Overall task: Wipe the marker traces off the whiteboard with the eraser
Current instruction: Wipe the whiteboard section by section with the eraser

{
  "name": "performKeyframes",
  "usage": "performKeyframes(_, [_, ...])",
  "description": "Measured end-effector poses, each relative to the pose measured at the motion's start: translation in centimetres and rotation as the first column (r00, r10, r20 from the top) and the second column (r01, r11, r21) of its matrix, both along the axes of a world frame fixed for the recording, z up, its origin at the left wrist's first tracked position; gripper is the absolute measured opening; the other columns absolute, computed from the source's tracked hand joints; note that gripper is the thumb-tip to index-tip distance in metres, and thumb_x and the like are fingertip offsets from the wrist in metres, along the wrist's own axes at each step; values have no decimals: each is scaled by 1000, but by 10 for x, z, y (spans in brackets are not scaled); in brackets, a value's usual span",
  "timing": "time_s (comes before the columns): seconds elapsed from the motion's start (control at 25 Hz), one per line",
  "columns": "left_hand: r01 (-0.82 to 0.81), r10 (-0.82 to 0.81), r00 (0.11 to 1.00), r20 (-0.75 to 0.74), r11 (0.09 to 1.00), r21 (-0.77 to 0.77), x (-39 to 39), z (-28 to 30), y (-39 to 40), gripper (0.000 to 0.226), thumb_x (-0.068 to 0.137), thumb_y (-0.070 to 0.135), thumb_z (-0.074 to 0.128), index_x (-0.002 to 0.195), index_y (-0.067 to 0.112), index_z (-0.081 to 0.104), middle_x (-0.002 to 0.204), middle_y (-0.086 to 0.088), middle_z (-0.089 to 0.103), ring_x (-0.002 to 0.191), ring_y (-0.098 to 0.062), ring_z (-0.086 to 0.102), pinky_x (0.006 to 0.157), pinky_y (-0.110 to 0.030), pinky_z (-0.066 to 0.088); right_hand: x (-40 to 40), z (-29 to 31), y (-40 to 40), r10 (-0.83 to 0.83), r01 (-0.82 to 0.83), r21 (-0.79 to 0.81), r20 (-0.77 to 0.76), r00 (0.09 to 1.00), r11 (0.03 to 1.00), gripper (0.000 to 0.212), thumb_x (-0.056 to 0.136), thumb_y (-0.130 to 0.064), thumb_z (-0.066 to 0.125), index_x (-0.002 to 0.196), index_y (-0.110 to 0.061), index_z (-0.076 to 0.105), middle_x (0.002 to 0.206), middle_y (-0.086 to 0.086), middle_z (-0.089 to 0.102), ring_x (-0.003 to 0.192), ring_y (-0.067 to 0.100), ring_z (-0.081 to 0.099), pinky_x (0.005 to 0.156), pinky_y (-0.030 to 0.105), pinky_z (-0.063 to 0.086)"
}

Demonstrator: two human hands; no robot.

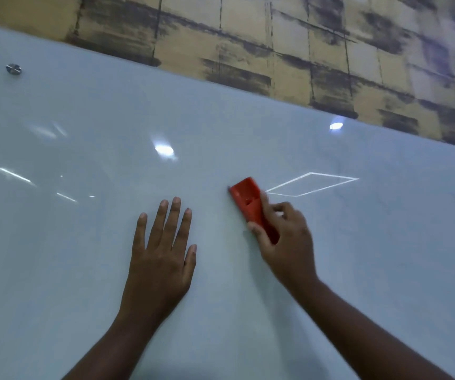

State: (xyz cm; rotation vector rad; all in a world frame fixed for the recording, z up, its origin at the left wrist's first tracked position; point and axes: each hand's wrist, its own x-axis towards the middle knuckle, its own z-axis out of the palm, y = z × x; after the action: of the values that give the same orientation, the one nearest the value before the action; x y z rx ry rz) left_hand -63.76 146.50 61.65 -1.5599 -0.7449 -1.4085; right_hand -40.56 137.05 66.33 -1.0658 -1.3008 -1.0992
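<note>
Right hand [284, 237] gripping eraser [251, 204] against board [83, 242]; left hand [163, 248] flat, fingers straight. Faint grey traces [338, 171] near right remain; elsewhere looks clean.

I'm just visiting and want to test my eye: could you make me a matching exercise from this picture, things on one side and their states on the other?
Things:
1. left hand
2. right hand
3. eraser
4. metal fastener

States:
A. red, pressed on the whiteboard
B. fixed near the board's upper left
C. flat, fingers straight, on the board
D. curled round the eraser

Pairs: 1-C, 2-D, 3-A, 4-B
</note>
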Motion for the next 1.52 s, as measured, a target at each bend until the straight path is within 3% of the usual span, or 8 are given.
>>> performKeyframes(0.16, [-27, 27, 1000, -3, 999, -28, 3, -17, -6, 65, 108, 31, 41, 166, 4, 29, 176, -18, 18, 164, -36, 19, 127, -66, 22, -13, -51, 1, -11, 22, -45, 231, 973, 999, 63, 98, -47, 60, 154, -22, 48, 116, -2, 61, 94, 18, 54, 75, 35, 48])
performKeyframes(0.28, [-13, 14, 999, 28, 999, -38, 7, -31, -7, 66, 106, 31, 41, 166, 4, 31, 176, -15, 20, 163, -34, 21, 128, -65, 21, 7, -42, -1, -57, 72, -36, 319, 946, 997, 62, 96, -49, 60, 152, -24, 51, 114, -1, 64, 91, 22, 57, 69, 39, 49])
performKeyframes(0.52, [-35, 39, 996, 75, 998, -59, 14, -58, -13, 64, 107, 30, 40, 165, 4, 32, 176, -15, 23, 163, -34, 23, 129, -63, 20, 91, 4, -17, -20, 17, -35, -91, 996, 999, 62, 96, -48, 65, 154, -34, 47, 106, -2, 59, 95, 22, 55, 75, 43, 54])
performKeyframes(0.64, [-31, 38, 994, 101, 997, -69, 17, -70, -13, 65, 107, 31, 39, 166, 4, 31, 176, -15, 22, 163, -34, 22, 130, -63, 18, 95, -8, -16, 20, -21, -4, -132, 991, 1000, 63, 95, -45, 68, 154, -31, 48, 106, 0, 58, 94, 22, 53, 77, 45, 54])
performKeyframes(0.92, [-42, 55, 994, 98, 991, -128, 22, -92, -16, 69, 107, 36, 41, 166, 4, 28, 176, -16, 19, 164, -35, 17, 130, -62, 15, 33, -112, -7, 137, -113, -109, 245, 960, 988, 61, 90, -41, 70, 147, -22, 58, 111, 2, 63, 88, 28, 56, 69, 43, 48])
performKeyframes(1.04, [-52, 64, 994, 85, 990, -134, 19, -107, -18, 68, 107, 35, 41, 166, 3, 29, 176, -18, 20, 164, -36, 18, 131, -61, 15, 33, -123, -7, 107, -72, -123, 302, 947, 990, 60, 91, -45, 69, 146, -25, 58, 112, 0, 66, 87, 27, 58, 69, 42, 46])
performKeyframes(1.36, [-72, 81, 994, 80, 991, -113, 20, -129, -19, 68, 108, 37, 42, 166, 3, 30, 175, -19, 22, 163, -36, 20, 131, -60, 15, 128, -87, -26, 51, -58, -49, -135, 990, 997, 62, 94, -47, 69, 152, -32, 50, 104, -1, 57, 92, 23, 53, 73, 36, 47])
performKeyframes(1.52, [-50, 62, 994, 87, 990, -132, 21, -140, -21, 69, 108, 37, 43, 166, 2, 29, 175, -20, 21, 163, -38, 19, 131, -60, 13, 106, -110, -23, 113, -125, -63, -170, 979, 990, 63, 92, -40, 74, 150, -26, 54, 103, 2, 57, 91, 25, 51, 76, 33, 41])
